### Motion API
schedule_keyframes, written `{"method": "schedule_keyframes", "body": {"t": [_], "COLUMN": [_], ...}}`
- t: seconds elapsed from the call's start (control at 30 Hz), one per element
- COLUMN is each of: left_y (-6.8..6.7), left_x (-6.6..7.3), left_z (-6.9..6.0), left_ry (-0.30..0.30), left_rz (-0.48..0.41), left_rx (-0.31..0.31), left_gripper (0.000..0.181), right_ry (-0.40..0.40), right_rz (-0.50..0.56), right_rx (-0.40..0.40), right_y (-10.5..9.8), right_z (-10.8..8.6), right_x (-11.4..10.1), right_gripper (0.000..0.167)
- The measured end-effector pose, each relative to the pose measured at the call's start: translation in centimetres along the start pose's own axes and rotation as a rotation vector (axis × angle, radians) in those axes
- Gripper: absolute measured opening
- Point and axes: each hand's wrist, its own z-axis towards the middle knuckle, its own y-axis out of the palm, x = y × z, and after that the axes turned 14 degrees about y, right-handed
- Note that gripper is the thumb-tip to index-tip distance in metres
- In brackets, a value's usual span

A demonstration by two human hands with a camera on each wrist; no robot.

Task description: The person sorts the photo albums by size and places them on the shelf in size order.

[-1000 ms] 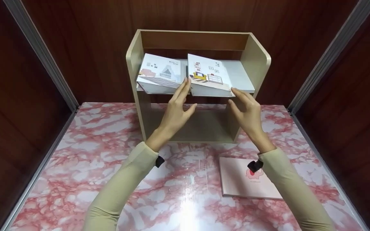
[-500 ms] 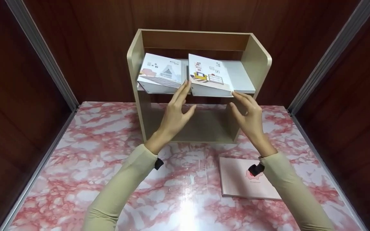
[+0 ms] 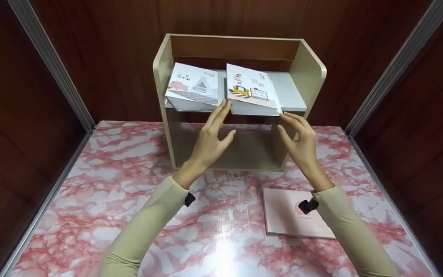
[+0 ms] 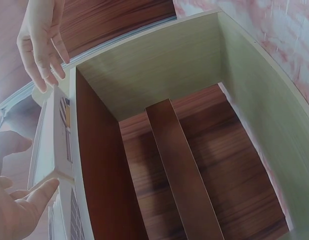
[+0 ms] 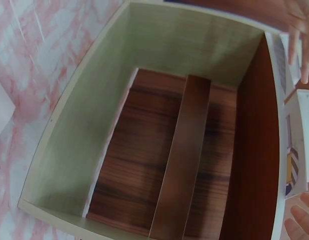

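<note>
Two thick white picture books lie slanted on the upper shelf. The right book [image 3: 252,86] has a yellow sofa drawn on its cover; the left book [image 3: 194,84] shows a grey tent. My left hand [image 3: 210,140], fingers extended, has its fingertips at the right book's near left corner. At that book's near right corner are the fingertips of my right hand [image 3: 300,138], its thumb apart. Neither hand grips the book. In the left wrist view the left hand [image 4: 19,205] and right hand [image 4: 42,42] stand at opposite ends of the book [image 4: 52,135].
A cream two-tier bookshelf [image 3: 315,73] stands at the back of a red-and-white marbled table [image 3: 106,181]. Below the books is its lower compartment [image 3: 244,150]. A pink book [image 3: 283,215] with an elephant lies flat near my right forearm. Dark wood panels [image 3: 33,77] surround the table.
Both hands have drawn back slightly toward me, the right one also a little to the right. The books stay in nearly the same place.
</note>
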Motion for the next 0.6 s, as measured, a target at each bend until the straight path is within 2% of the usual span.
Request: {"method": "schedule_keyframes", "body": {"t": [0.3, 0.6], "left_y": [0.2, 0.5], "left_x": [0.3, 0.3], "left_z": [-0.5, -1.1], "left_ry": [0.014, -0.01], "left_rz": [-0.032, -0.032], "left_rx": [0.018, 0.011], "left_gripper": [0.064, 0.066], "right_ry": [0.017, 0.034], "right_rz": [-0.016, -0.023], "right_rx": [0.008, -0.008], "right_y": [-0.3, -0.7], "right_z": [-0.5, -1.1], "right_x": [0.6, 0.9], "right_gripper": [0.026, 0.025]}}
